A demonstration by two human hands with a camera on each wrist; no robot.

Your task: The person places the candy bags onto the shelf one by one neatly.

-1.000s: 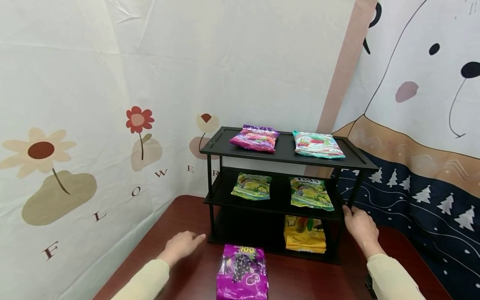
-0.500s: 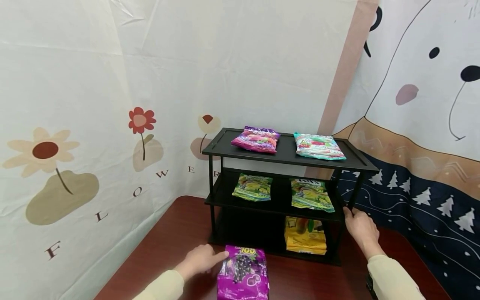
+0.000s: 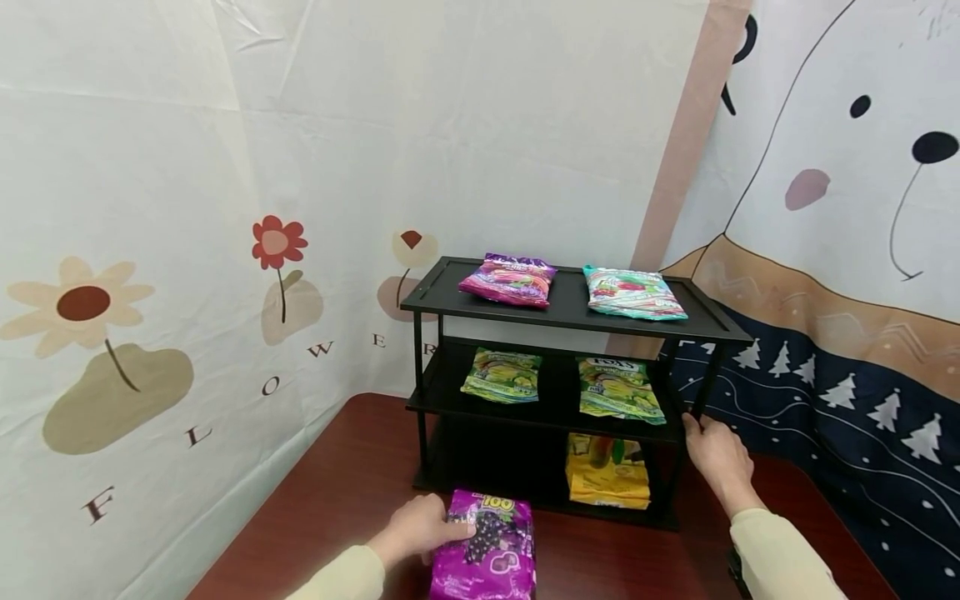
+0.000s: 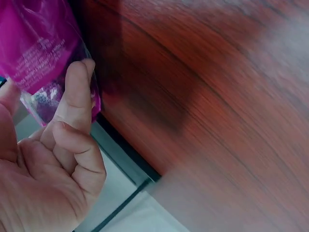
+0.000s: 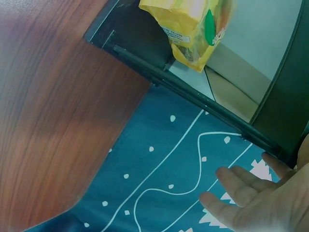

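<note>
My left hand [image 3: 422, 527] grips the left side of a purple candy bag [image 3: 487, 562], which has grapes and "100" printed on it. The thumb lies on the front of this bag, and in the left wrist view the fingers [image 4: 77, 92] reach along its other side. The bag stands before a black three-tier shelf rack [image 3: 540, 425]. At the rack's right front post, level with the middle tier, my right hand [image 3: 720, 458] holds on with thumb and index finger. Its other fingers [image 5: 236, 186] hang loosely curled in the right wrist view.
A pink-purple bag [image 3: 510, 280] and a teal bag [image 3: 633, 293] lie on the top tier. Two green bags, one left [image 3: 502, 375] and one right [image 3: 621, 390], occupy the middle tier. Below sits a yellow bag [image 3: 607, 471]. The brown table [image 3: 322, 492] meets a printed cloth backdrop [image 3: 480, 150].
My left hand has moved right from the bare table to the purple candy bag and taken hold of its left side. The right hand has stayed at the rack post.
</note>
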